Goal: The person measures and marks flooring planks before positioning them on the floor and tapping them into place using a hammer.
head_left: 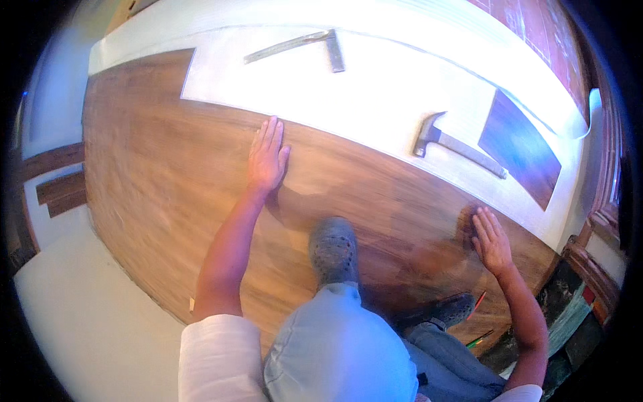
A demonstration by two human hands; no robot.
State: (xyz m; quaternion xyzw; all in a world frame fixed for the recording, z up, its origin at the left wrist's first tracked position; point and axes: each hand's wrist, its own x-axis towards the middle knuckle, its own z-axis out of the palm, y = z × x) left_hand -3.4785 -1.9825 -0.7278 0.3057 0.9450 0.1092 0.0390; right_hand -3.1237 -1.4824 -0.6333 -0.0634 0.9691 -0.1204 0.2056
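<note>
Across the laid brown wood-look flooring (154, 161) both my arms reach forward. My left hand (268, 157) lies flat near the far edge of the boards, fingers stretched out, holding nothing. Farther right, my right hand (493, 242) is also empty with fingers extended, on or just over the boards close to the same edge; its shadow falls to its left. Beyond that edge, a claw hammer (462, 149) rests on the white underlay (375, 100), nearer my right hand. A metal square (333, 52) lies farther off on the underlay.
A short cut board (519, 151) lies beyond the hammer. My grey clogs (333, 251) stand on the flooring, with a red pencil (477, 305) and a green pen (480, 339) by the right one. Board pieces (63, 191) sit at far left; dark clutter (569, 315) lies at right.
</note>
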